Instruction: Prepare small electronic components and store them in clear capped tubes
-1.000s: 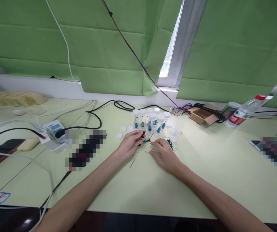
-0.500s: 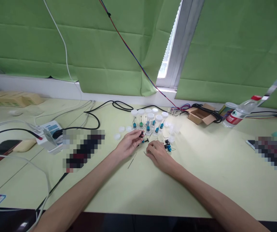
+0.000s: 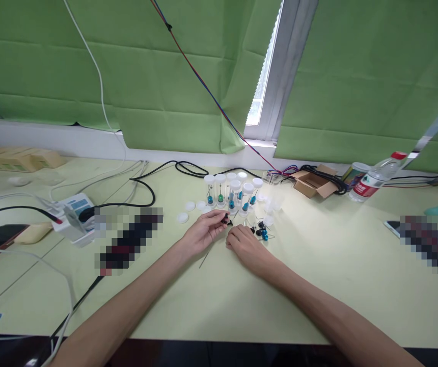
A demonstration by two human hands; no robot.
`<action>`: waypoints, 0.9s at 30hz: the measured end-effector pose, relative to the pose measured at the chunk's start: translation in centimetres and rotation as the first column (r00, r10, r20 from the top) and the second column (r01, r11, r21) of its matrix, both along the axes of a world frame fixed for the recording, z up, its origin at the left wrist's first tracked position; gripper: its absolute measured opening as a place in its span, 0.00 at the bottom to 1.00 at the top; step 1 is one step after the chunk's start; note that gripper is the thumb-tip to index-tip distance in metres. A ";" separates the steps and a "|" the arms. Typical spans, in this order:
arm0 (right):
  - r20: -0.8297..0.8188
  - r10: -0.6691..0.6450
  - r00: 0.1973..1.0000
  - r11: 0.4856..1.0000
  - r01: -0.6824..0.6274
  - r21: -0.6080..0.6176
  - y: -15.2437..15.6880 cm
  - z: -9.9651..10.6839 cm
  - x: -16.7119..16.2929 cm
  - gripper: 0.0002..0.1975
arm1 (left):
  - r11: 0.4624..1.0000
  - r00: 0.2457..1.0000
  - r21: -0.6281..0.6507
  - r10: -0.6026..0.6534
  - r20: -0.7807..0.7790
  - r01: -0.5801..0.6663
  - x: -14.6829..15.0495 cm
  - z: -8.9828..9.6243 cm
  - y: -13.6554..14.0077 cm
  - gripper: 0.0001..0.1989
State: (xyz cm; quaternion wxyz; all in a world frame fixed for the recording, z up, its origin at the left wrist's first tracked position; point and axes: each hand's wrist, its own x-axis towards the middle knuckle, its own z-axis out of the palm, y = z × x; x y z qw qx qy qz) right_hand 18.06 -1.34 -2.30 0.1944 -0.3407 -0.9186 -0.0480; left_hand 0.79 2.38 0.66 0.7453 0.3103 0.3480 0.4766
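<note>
The pale table (image 3: 219,306) spans the lower frame. Near centre, the right hand (image 3: 246,247) is curled, its grip hidden; just left, the left hand (image 3: 202,232) pinches narrowly. Capped tubes (image 3: 233,195) stand above, best kept clear of the knuckles. The small black part (image 3: 225,219), in that left pinch, wants light, steady pressure.

The pale table (image 3: 226,300) carries vials (image 3: 234,196) at twelve o'clock, black and blue parts (image 3: 265,235) towards two, a bottle (image 3: 372,184) beyond, a socket block (image 3: 70,225) at nine
</note>
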 end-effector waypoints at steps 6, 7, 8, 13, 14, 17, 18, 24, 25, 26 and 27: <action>-0.022 0.010 1.000 1.000 -0.010 0.016 0.1 -0.3 0.1 0.08 | 1.000 1.000 -0.002 0.004 0.000 -0.004 0.1 0.1 -0.3 0.03; -0.038 0.018 0.999 1.000 -0.018 0.012 0.1 -0.3 0.1 0.08 | 1.000 1.000 -0.003 0.003 0.001 -0.003 0.1 0.1 -0.3 0.03; -0.059 0.027 0.998 1.000 -0.026 0.005 0.1 -0.2 0.1 0.08 | 1.000 1.000 -0.004 0.004 0.004 -0.004 0.1 0.1 -0.3 0.03; -0.239 0.035 0.970 0.997 -0.049 -0.051 0.1 0.3 0.3 0.09 | 1.000 0.999 -0.001 0.020 0.031 -0.020 0.1 0.1 -0.2 0.05; -0.290 0.029 0.956 0.997 -0.048 -0.057 0.1 0.5 0.4 0.09 | 1.000 0.999 -0.004 0.021 0.033 -0.021 0.1 0.2 -0.2 0.05; -0.470 -0.013 0.883 0.997 -0.022 -0.069 0.4 0.6 0.9 0.08 | 1.000 0.999 -0.013 0.020 0.030 -0.019 0.1 0.2 -0.2 0.06; -0.534 -0.043 0.845 0.997 0.002 -0.076 0.5 0.6 1.2 0.08 | 1.000 0.999 -0.015 0.019 0.026 -0.018 0.1 0.2 -0.2 0.05; -0.766 -0.216 0.605 0.976 0.153 -0.155 1.0 0.0 2.4 0.03 | 0.999 0.999 -0.031 -0.030 -0.035 0.029 0.7 0.0 -1.0 0.03; -0.790 -0.227 0.570 0.973 0.162 -0.163 1.0 0.0 2.5 0.02 | 0.999 0.998 -0.024 -0.041 -0.049 0.040 0.9 -0.1 -1.2 0.03; -0.810 -0.230 0.539 0.972 0.164 -0.167 1.0 -0.1 2.5 0.02 | 0.998 0.996 -0.022 -0.061 -0.061 0.060 1.1 -0.1 -1.4 0.02; -0.827 -0.229 0.513 0.973 0.157 -0.171 0.9 -0.1 2.5 0.04 | 0.996 0.994 -0.026 -0.083 -0.066 0.082 1.3 -0.2 -1.6 0.03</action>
